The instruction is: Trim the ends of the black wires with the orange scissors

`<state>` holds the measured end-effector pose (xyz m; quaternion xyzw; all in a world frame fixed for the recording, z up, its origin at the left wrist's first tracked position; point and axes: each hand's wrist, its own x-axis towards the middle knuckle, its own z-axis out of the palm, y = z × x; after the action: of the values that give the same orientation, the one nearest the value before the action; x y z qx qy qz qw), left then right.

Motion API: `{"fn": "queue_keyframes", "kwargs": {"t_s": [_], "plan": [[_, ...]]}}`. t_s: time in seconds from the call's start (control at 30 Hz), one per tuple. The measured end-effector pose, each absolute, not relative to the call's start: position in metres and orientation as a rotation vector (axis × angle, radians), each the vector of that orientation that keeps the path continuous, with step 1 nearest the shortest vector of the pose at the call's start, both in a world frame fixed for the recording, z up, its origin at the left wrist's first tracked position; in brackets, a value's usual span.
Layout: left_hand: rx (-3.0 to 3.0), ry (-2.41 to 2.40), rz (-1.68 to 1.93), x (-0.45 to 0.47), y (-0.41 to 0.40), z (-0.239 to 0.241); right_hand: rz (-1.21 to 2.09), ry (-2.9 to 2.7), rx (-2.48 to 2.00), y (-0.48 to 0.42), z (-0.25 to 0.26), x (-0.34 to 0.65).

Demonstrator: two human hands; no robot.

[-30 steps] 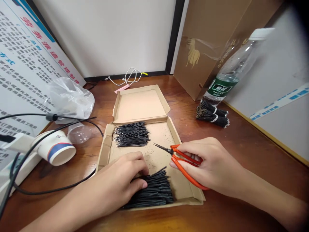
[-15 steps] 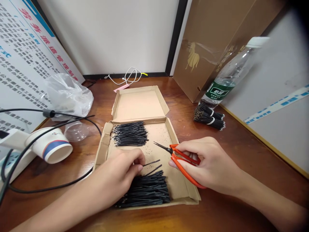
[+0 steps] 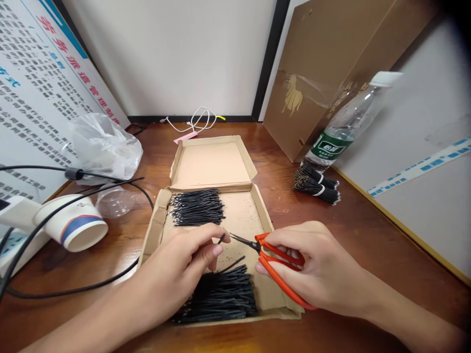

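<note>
My left hand (image 3: 184, 264) is closed in a pinch on a short black wire (image 3: 221, 239), most of it hidden by the fingers. My right hand (image 3: 327, 264) grips red-handled scissors (image 3: 275, 278), whose thin dark blades point left with the tips close to my left fingertips. Both hands are over an open cardboard box (image 3: 262, 206). Below my left hand lies a heap of black wires (image 3: 226, 296), one end sticking out above the rest. A neater pile of black wires (image 3: 196, 207) with bare silvery ends sits in the box's far left part.
Two tied bundles of black wires (image 3: 316, 186) lie beside a plastic bottle (image 3: 331, 142) and a tall brown box (image 3: 312, 63) at right. At left are a paper cup (image 3: 79, 220), a clear bag (image 3: 106, 147), a plastic cup (image 3: 116, 201) and black cable. A white cord (image 3: 202, 120) lies behind.
My left fingers have lifted and turned the wire, so less of it shows. The scissors' tips have moved slightly left and down, close to the left fingertips. The view has shifted a little.
</note>
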<state>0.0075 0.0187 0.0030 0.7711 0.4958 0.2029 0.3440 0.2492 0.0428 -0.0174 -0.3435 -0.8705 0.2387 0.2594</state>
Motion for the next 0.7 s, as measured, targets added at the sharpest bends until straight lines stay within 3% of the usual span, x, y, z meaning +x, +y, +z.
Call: {"fn": "queue_keyframes", "kwargs": {"t_s": [0.7], "plan": [[2.055, 1.227, 0.539, 0.0075, 0.0165, 0.0013, 0.622, -2.365, -0.873, 0.0382, -0.0199, 0.2471]]}}
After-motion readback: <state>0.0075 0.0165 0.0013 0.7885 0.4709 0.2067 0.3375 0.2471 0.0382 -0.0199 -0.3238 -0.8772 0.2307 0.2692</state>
